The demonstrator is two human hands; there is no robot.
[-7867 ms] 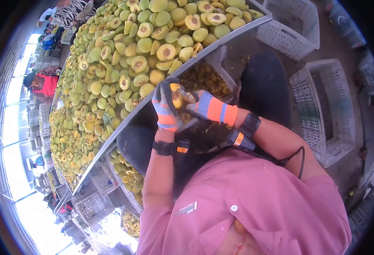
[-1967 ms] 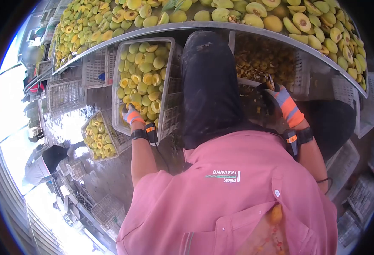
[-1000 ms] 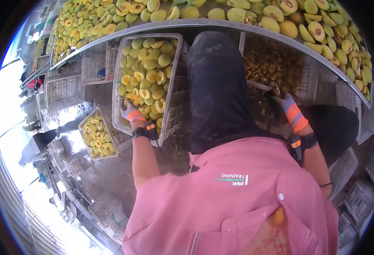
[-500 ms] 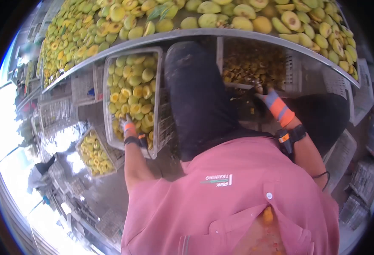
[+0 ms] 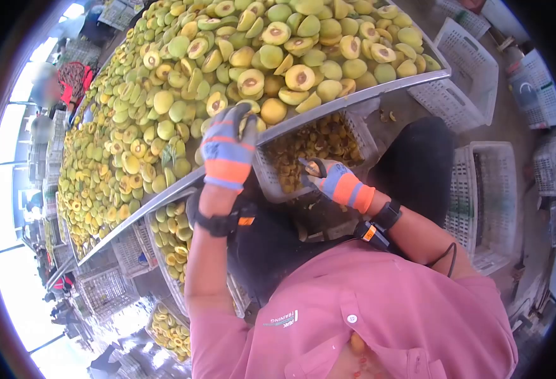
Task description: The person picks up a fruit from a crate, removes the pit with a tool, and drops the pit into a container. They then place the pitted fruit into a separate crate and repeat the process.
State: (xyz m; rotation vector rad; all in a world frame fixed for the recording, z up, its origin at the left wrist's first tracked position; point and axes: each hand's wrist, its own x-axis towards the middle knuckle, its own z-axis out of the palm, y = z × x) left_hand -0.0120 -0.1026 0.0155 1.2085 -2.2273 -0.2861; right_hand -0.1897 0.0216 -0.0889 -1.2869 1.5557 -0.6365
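Leftmost, a person in patterned and red clothing [image 5: 75,85] is beyond a broad tray [image 5: 183,181], blurred near the edge of the view. Lower down is an empty-looking grey crate [image 5: 106,292], and to its right a small crate of fruit [image 5: 170,331]. A larger crate of fruit halves [image 5: 173,240] lies beneath the tray's near rim, partly hidden by the left arm.

The fruit heap [image 5: 170,107], green and yellow, fills the tray, with many pieces cut open and some showing brown centres. At the tray's near rim, the left hand [image 5: 227,145], in a grey and orange glove, reaches over the fruit with its fingers bent and somewhat parted. Whether it grips a piece, I cannot tell.

Right of it, a crate of brown scraps [image 5: 322,142] sits under the rim. Over its near side, the right hand [image 5: 341,182], gloved alike, is closed around a small tool [image 5: 316,167], dark with what seems a metal tip, though the blur makes its shape uncertain. Farther right, beyond the dark trouser knee [image 5: 417,164], stands a white crate [image 5: 496,202], and above that another pale crate [image 5: 467,69] is near the tray's corner.
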